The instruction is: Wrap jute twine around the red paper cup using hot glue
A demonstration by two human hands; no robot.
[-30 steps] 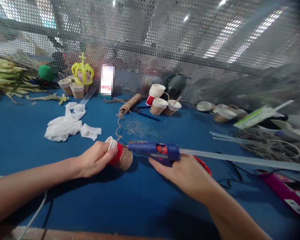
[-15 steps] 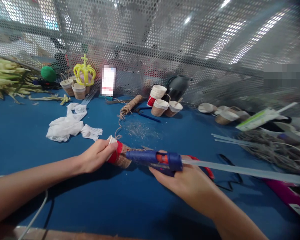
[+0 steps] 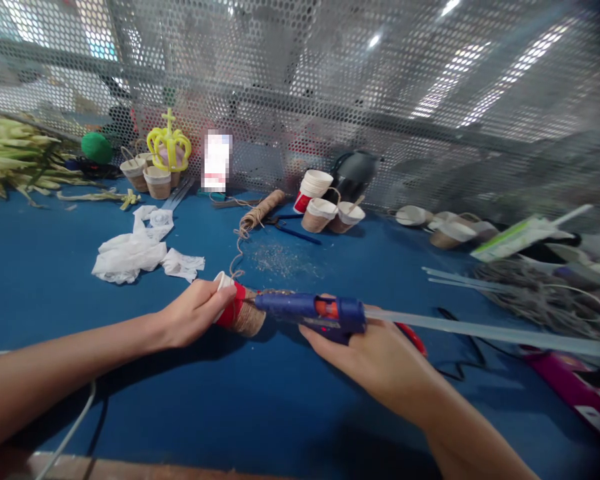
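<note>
My left hand (image 3: 197,310) is closed around the white-rimmed end of a red paper cup (image 3: 250,319), which lies tilted with its base toward the right. Twine is wound round the base half of the cup. A loose strand runs from the cup to a twine roll (image 3: 264,210) behind it. In my right hand (image 3: 365,353) is a blue hot glue gun (image 3: 310,312), its nozzle at the cup's side by the edge of the wound twine. A long clear glue stick (image 3: 460,325) sticks out of the gun's rear. Partly hidden behind the right hand are red-handled scissors (image 3: 413,339).
White lace (image 3: 130,257) lies at the left. Twine-wrapped cups (image 3: 320,215) stand along the perforated metal screen (image 3: 260,87), near blue-handled pliers (image 3: 297,233). A yellow crown (image 3: 169,147), a pixelated phone (image 3: 217,161) and corn husks (image 3: 15,157) are at the back left. Grey cord (image 3: 545,297) lies right.
The glue gun has shifted slightly up and right, its nozzle still at the cup. The cup has turned a little in my left hand, showing more of its twine-wound base.
</note>
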